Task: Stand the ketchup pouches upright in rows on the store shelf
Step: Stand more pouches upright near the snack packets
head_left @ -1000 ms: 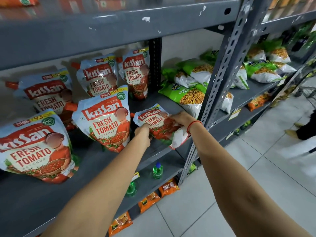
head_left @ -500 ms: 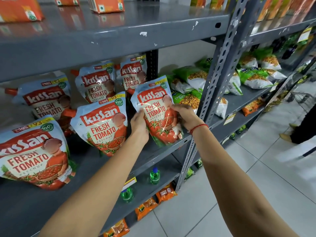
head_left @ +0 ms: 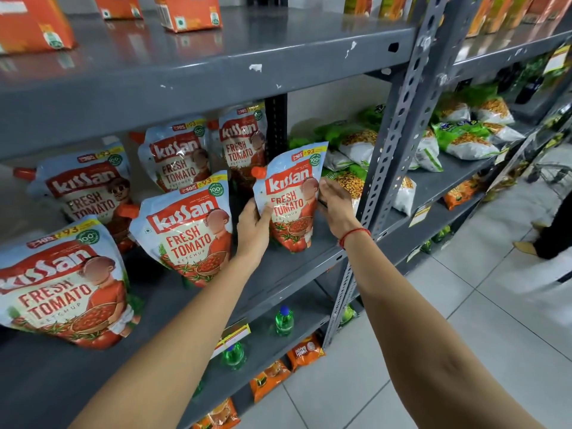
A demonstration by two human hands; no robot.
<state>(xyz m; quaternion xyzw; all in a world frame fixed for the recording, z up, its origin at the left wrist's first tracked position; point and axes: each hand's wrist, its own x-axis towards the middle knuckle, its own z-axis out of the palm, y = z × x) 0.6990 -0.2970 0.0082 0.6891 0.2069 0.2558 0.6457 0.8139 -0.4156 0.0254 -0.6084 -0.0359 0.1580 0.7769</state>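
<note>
A ketchup pouch (head_left: 291,193) stands upright at the right end of the grey shelf (head_left: 297,274), close to the steel upright. My left hand (head_left: 254,226) grips its left edge and my right hand (head_left: 335,202) presses on its right edge. Left of it, two more pouches stand in the front row: one in the middle (head_left: 188,227) and one at the far left (head_left: 62,283). Behind them, three pouches form a back row: left (head_left: 83,190), middle (head_left: 176,156) and right (head_left: 243,140).
Green snack bags (head_left: 356,144) lie right behind the held pouch and across the neighbouring bay. A perforated steel upright (head_left: 393,150) stands just right of my right hand. Orange cartons (head_left: 188,13) sit on the shelf above. Small green bottles (head_left: 283,320) stand on the shelf below. A person's feet (head_left: 541,243) are at the right.
The pouch lay flat on the shelf a second ago; both hands have lifted and tipped it upright, and it now stands on its base further back on the shelf.
</note>
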